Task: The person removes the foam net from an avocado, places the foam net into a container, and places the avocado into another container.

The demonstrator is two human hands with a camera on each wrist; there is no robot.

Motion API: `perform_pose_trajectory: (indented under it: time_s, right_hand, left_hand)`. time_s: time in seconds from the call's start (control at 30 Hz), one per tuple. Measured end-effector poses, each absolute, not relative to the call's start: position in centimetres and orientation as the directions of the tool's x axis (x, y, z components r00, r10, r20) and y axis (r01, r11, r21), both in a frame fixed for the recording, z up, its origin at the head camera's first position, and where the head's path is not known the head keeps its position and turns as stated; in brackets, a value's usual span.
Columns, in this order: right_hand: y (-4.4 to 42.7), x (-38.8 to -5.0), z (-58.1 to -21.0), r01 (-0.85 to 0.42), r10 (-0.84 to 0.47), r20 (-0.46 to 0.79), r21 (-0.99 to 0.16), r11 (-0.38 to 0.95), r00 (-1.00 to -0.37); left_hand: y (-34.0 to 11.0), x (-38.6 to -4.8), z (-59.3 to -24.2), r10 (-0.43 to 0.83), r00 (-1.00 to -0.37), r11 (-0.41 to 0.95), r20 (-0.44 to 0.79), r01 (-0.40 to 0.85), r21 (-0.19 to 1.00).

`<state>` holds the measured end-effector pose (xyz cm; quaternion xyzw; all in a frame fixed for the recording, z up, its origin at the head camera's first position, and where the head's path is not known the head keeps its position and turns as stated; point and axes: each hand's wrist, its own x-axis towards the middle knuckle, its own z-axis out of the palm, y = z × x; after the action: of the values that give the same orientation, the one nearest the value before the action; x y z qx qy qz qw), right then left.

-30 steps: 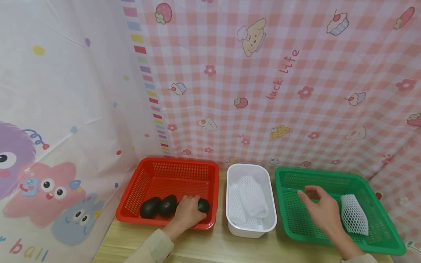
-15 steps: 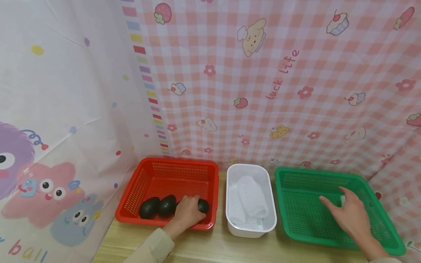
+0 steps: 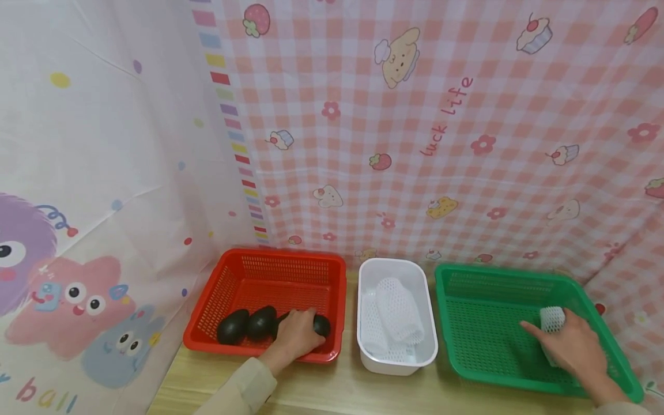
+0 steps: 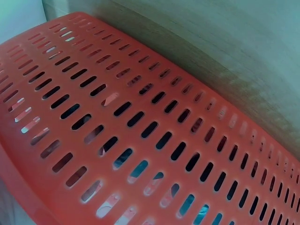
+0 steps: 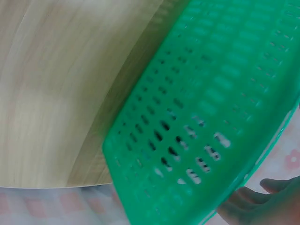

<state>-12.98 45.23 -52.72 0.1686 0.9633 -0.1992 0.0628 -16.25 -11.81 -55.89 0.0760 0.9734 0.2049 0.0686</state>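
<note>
In the head view my left hand (image 3: 295, 334) reaches into the red basket (image 3: 285, 255), its fingers curled over a dark avocado (image 3: 320, 326) that it partly hides. Two more dark avocados (image 3: 233, 327) lie just to its left. My right hand (image 3: 578, 349) is inside the green basket (image 3: 482, 377), beside a white foam net sleeve (image 3: 552, 319). Its thumb is spread to the left, apart from the fingers, and the hand covers part of the sleeve. Whether the sleeve has anything inside cannot be seen. The right wrist view shows fingers (image 5: 253, 197) beyond the green rim.
A white plastic bin (image 3: 432, 343) stands between the two baskets and holds white foam net sleeves (image 3: 398, 311). All three containers rest on a wooden table (image 3: 321, 389). A pink checked cloth (image 3: 363, 144) hangs behind them, and a white printed cloth (image 3: 129, 219) hangs at the left.
My right hand has moved right across the green basket to the foam net sleeve, which now stands or lies closer in beside the hand. The left hand has stayed almost still on the avocado.
</note>
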Motion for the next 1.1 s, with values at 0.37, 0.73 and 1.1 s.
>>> perform_pose_trajectory:
  time_s: [0.37, 0.73, 1.1]
  right_hand:
    - [47.0, -13.3, -54.0, 0.444, 0.344, -0.345, -0.275, 0.853, -0.874]
    - [47.8, -13.4, -54.5, 0.435, 0.326, -0.374, -0.258, 0.863, -0.868]
    - [48.7, -13.4, -54.8, 0.416, 0.282, -0.423, -0.267, 0.869, -0.861]
  left_hand:
    - [-11.6, -16.5, -55.7, 0.179, -0.976, 0.904, -0.125, 0.113, 0.412]
    - [-11.6, -16.7, -55.8, 0.184, -0.972, 0.903, -0.147, 0.108, 0.415]
    - [-11.6, -16.9, -55.5, 0.187, -0.968, 0.904, -0.166, 0.104, 0.415]
